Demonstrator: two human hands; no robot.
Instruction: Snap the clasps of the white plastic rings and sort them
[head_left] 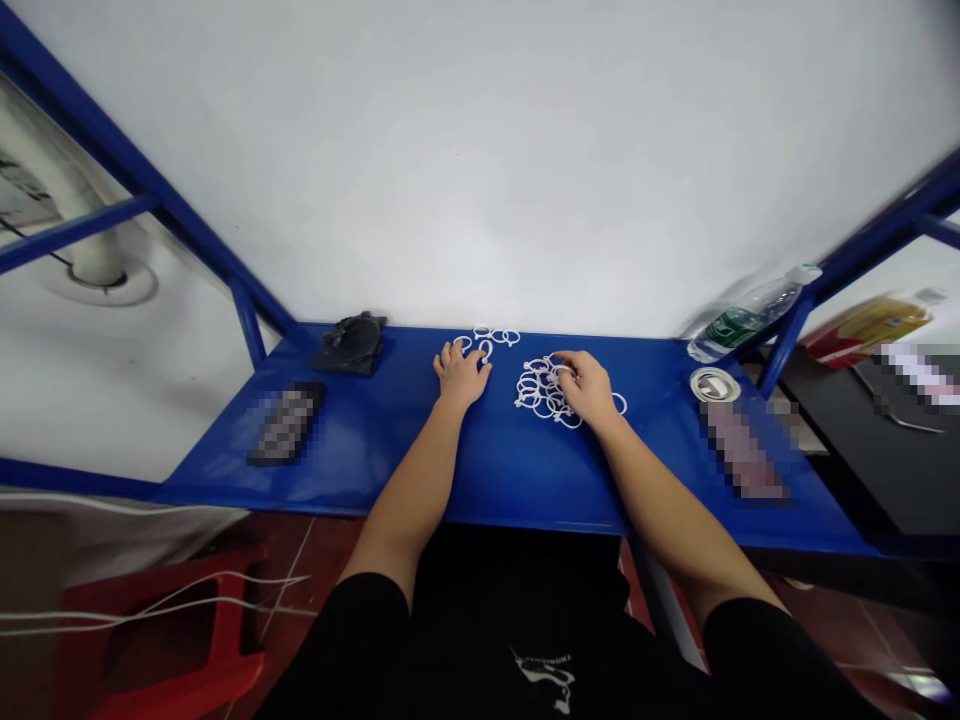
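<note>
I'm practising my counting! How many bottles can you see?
2: a clear bottle at the blue table's back right corner, and a yellow-and-red bottle farther right, past the blue post. Others could be hidden.

One head-worn view — forward and down over the blue table [517, 475]; fairly near

Counter [525, 485] presents smooth, glossy, apparently painted metal. Rings [541, 393] toward its back edge appear smooth plastic. Black wrapping [352, 345] at back left corner: crumpled plastic film. Bottle [739, 325], back right corner: clear, glossy plastic.
</note>
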